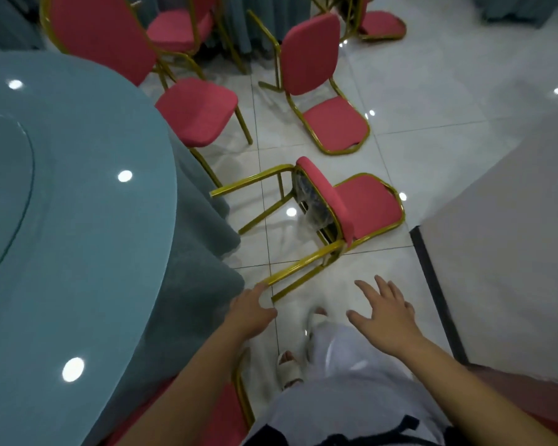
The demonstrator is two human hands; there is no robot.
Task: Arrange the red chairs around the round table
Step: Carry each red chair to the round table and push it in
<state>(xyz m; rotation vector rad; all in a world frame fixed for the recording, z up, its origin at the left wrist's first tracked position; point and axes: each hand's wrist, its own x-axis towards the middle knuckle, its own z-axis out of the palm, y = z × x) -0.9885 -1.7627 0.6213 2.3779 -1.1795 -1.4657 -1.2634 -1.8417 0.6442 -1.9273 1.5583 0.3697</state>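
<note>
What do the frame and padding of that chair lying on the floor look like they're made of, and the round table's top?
Chair frame: likely metal tubing with a glossy gold finish; the bars are thin and bent, with bright highlights. Padding: red fabric by the look of it, matte with no glare. Table top: teal, smooth and hard, probably glass or lacquer, since it mirrors the ceiling lights.
</note>
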